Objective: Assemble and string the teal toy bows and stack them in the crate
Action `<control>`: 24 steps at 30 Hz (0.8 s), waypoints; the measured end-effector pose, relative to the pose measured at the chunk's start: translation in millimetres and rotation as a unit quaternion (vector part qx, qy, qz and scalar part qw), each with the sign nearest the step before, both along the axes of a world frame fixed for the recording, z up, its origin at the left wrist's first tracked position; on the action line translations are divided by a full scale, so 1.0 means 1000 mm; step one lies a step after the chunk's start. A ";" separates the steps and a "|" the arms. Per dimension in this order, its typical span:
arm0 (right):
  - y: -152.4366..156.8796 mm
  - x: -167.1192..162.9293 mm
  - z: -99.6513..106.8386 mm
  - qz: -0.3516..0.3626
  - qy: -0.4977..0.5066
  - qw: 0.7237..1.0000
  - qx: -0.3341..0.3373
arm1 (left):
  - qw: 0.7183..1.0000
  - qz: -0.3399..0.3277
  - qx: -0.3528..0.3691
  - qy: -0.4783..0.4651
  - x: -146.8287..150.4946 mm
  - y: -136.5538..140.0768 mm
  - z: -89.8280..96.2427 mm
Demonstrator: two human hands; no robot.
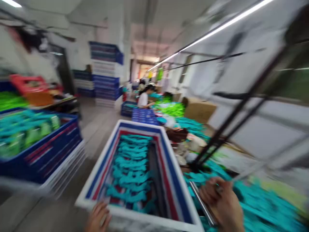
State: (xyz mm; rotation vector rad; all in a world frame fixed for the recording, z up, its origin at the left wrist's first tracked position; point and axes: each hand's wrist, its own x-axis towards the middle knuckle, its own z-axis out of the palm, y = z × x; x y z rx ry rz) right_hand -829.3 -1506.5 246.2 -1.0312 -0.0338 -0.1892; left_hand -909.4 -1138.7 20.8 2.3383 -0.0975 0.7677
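Note:
In the head view, a white-rimmed crate (177, 180) with blue, white and red striped walls stands before me. Rows of teal fabric pieces (131, 167) lie inside it. At the bottom edge, my left hand (98, 217) has its fingers curled over the crate's near rim. My right hand (223, 201) is closed, to the right of the crate and above a teal-covered table. A shiny metal bar (202, 203) lies beside its fingers. Whatever the right hand pinches is blurred and cannot be made out.
On the left, a blue crate (58, 141) holds teal and green pieces. Stacked crates (106, 74) stand farther back by a pillar. A seated person (145, 98) is at the table, where green pieces (172, 109) are heaped. Dark slanted poles (238, 106) cross the right side.

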 end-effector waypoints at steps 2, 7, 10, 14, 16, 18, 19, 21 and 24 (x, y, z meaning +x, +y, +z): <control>0.060 -0.021 -0.014 0.046 0.064 0.997 -0.024 | 0.998 0.049 -0.020 0.039 -0.034 0.045 -0.002; 0.197 -0.058 -0.015 0.221 0.191 0.953 -0.081 | 0.974 0.148 -0.133 0.113 -0.057 0.120 0.030; 0.252 -0.049 -0.011 0.243 0.214 0.937 -0.129 | 0.967 0.154 -0.163 0.123 -0.050 0.140 0.040; 0.299 -0.015 -0.027 0.274 0.221 0.909 -0.223 | 0.964 0.132 -0.177 0.149 -0.036 0.170 0.033; 0.319 0.007 -0.040 0.301 0.218 0.888 -0.269 | 0.962 0.117 -0.171 0.175 -0.026 0.197 0.027; 0.341 0.033 -0.051 0.333 0.226 0.865 -0.298 | 0.957 0.121 -0.156 0.211 -0.014 0.234 0.022; 0.353 0.049 -0.056 0.348 0.233 0.856 -0.303 | 0.952 0.136 -0.148 0.232 -0.007 0.256 0.020; 0.382 0.082 -0.068 0.373 0.251 0.842 -0.297 | 0.932 0.183 -0.141 0.279 0.007 0.304 0.020; 0.433 0.127 -0.087 0.421 0.281 0.821 -0.265 | 0.897 0.252 -0.148 0.332 0.027 0.374 0.029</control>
